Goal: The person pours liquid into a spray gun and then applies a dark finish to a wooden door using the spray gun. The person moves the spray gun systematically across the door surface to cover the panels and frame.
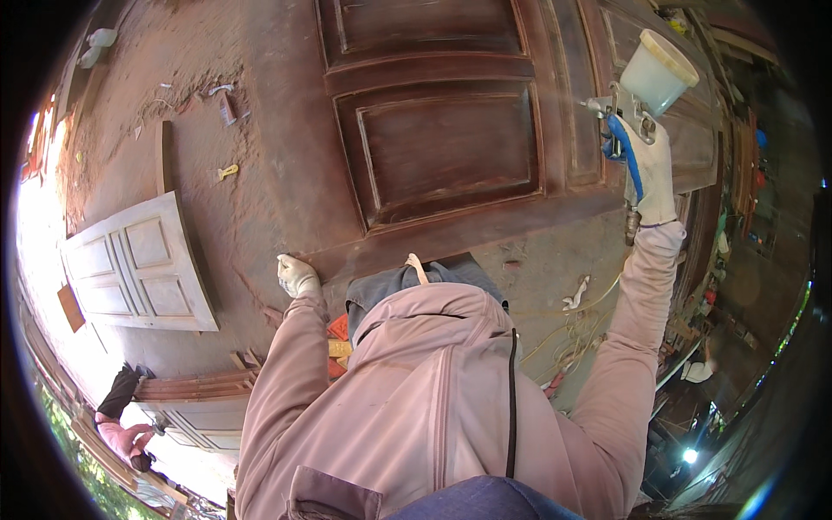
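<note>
A dark reddish-brown panelled wooden door [433, 230] lies in front of me, its recessed panels glossy and deep brown. My right hand [656, 169], in a white glove with blue on the palm side, is wrapped round the grip of a metal spray gun [631, 108]. On top of the gun sits a tilted white plastic cup [659, 74]. The gun's nozzle points left over the right part of the door. At the door's near left corner is my white-gloved left hand [299, 275], its fingers curled against the edge.
A pale panelled door [143, 264] lies on the dusty ground to the left, with a yellow scraper-like object [228, 172] farther up. A thin hose [598, 303] runs on the right. Another person [126, 425] bends over work at lower left. Clutter [693, 329] lines the right side.
</note>
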A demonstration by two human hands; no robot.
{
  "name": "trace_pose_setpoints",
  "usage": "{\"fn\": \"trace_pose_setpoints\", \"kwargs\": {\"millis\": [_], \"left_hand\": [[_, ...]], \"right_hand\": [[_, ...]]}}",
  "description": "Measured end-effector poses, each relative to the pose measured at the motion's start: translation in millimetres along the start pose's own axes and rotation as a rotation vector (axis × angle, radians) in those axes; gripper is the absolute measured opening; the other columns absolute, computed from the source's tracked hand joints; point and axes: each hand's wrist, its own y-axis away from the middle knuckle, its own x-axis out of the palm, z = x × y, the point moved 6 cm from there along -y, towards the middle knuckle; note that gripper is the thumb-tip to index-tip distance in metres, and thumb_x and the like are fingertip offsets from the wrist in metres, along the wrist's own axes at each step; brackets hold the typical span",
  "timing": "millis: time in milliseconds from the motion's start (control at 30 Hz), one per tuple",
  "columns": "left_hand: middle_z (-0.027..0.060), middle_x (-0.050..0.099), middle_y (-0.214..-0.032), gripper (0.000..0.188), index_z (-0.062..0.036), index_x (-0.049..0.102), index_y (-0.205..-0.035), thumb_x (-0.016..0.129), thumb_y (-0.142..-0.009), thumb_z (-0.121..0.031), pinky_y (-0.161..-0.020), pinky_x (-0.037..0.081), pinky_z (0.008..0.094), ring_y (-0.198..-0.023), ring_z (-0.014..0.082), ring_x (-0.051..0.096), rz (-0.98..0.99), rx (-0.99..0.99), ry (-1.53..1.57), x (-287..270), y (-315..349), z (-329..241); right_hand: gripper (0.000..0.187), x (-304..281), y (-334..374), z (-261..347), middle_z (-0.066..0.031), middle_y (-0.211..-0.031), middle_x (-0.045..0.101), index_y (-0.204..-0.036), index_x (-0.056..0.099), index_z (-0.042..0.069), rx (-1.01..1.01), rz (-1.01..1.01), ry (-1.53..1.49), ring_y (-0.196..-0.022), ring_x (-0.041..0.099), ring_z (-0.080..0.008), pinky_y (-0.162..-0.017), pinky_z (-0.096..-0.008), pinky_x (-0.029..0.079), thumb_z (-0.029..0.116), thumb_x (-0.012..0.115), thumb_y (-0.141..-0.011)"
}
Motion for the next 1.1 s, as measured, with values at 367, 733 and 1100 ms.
{"fn": "trace_pose_setpoints", "kwargs": {"millis": [367, 733, 1100], "left_hand": [[0.0236, 0.072, -0.092, 0.055, 0.0030, 0.071, -0.101, 0.038, -0.100, -0.041, -0.081, 0.050, 0.0477, -0.090, 0.0424, 0.067, 0.032, -0.059, 0.065, 3.6, -6.9, 6.4], [0.0272, 0.069, -0.107, 0.058, 0.0045, 0.069, -0.111, 0.036, -0.100, -0.042, -0.089, 0.048, 0.0483, -0.102, 0.0452, 0.064, -0.035, 0.048, -0.038, 14.6, -22.5, 24.2], [0.0263, 0.071, -0.098, 0.058, 0.0040, 0.070, -0.103, 0.034, -0.100, -0.042, -0.087, 0.048, 0.0484, -0.096, 0.0443, 0.065, 0.032, 0.053, -0.028, 2.3, -10.1, -1.7]], "right_hand": [[0.026, 73.0, 54.8, 25.1, -0.0066, -0.088, 0.070, -0.115, 0.067, 0.001, 0.123, 0.307, -0.330, -0.069, 0.066, -0.0115, -0.061, -0.0243, 0.053, 0.018, 0.066, -0.096], [0.023, -10.9, 19.0, -25.0, -0.0043, -0.087, 0.070, -0.111, 0.068, 0.000, 0.062, -0.137, 0.014, -0.065, 0.063, -0.0086, -0.058, -0.0250, 0.053, 0.015, 0.068, -0.094], [0.023, 76.5, 80.5, 8.7, -0.0050, -0.086, 0.071, -0.114, 0.067, 0.001, 0.129, 0.256, -0.389, -0.068, 0.066, -0.0087, -0.061, -0.0221, 0.052, 0.012, 0.066, -0.095]]}}
